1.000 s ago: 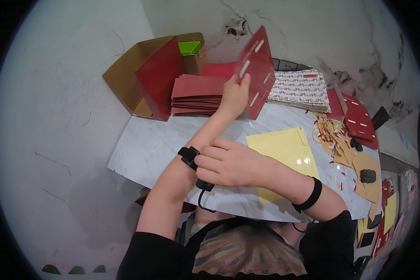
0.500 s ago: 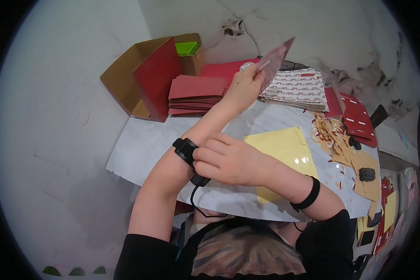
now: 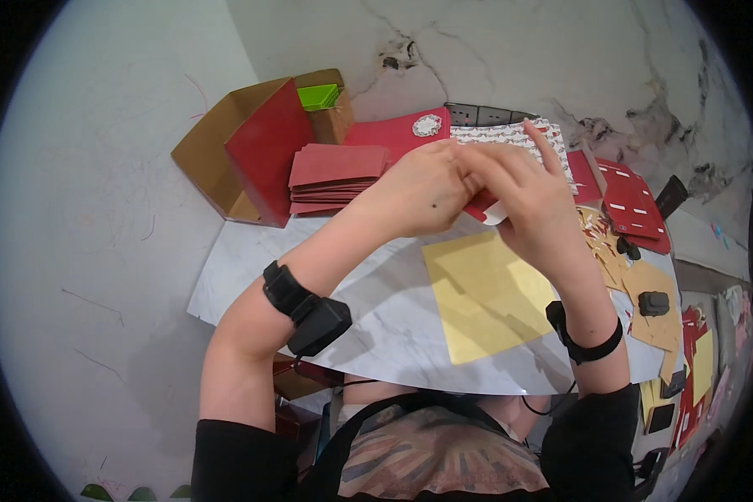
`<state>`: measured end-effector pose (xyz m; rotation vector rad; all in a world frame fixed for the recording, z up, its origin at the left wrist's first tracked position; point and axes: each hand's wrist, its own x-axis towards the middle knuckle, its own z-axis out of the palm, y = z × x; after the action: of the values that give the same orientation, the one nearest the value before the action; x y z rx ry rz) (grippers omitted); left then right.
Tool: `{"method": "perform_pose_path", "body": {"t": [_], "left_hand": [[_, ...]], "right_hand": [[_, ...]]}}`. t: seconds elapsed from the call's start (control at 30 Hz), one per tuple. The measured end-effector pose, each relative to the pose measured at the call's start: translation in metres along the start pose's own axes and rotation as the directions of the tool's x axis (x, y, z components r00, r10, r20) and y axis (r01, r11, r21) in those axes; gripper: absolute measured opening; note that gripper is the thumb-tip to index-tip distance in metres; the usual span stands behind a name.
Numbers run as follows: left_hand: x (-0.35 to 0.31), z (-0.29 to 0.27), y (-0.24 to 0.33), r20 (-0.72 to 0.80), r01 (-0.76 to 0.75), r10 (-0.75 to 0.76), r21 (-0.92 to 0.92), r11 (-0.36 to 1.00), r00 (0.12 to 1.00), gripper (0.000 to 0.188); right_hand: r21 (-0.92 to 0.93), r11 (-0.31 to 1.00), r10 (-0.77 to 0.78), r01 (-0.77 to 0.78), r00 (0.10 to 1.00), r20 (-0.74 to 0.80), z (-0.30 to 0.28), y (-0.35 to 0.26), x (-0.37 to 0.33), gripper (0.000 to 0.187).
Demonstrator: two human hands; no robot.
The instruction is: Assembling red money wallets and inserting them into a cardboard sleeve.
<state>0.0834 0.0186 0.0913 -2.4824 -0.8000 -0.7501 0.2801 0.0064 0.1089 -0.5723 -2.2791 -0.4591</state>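
Left hand [image 3: 418, 188] and right hand [image 3: 523, 197] raised together over the table [image 3: 376, 335], fingers pinching a red card piece [image 3: 481, 209] between them. Best kept pinched near its edge, steady above the yellow sheet [image 3: 485, 293].

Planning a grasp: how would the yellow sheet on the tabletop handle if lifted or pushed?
The yellow sheet lies flat and thin, so it is probably light and floppy. On the smooth marble tabletop it would likely slide; pinching an edge looks easiest.

Open cardboard box [image 3: 213, 155], stack of red envelopes [image 3: 336, 177], yellow sheet [image 3: 485, 294], marble tabletop [image 3: 376, 322]
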Motion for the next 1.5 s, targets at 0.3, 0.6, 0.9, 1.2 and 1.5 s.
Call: {"method": "perform_pose_path", "body": {"t": [0.3,0.6,0.9,1.2,1.5], "left_hand": [[-0.023,-0.025,0.007,-0.142,-0.039,0.045,0.042,0.998,0.989,0.043],[-0.078,0.083,0.054,0.324,0.025,0.093,-0.344,0.939,0.942,0.061],[-0.031,0.053,0.062,0.539,0.459,0.068,-0.771,0.441,0.84,0.106],[-0.015,0.077,0.116,0.517,0.424,-0.193,-0.823,-0.378,0.834,0.052],[-0.031,0.087,0.101,0.534,0.436,-0.127,-0.787,-0.437,0.836,0.047]], "right_hand": [[0.035,0.997,0.069,-0.068,0.997,-0.021,-0.013,0.061,-0.028,0.04],[0.586,0.682,0.53,-0.437,0.848,0.016,-0.066,0.091,-0.032,0.046],[0.994,-0.069,0.809,-0.089,0.578,0.108,-0.037,0.061,0.038,0.028],[0.954,-0.297,0.783,0.035,0.581,0.223,0.012,0.058,0.058,0.032],[0.533,-0.821,0.48,0.202,0.751,0.453,0.012,0.063,0.052,0.018]]}}
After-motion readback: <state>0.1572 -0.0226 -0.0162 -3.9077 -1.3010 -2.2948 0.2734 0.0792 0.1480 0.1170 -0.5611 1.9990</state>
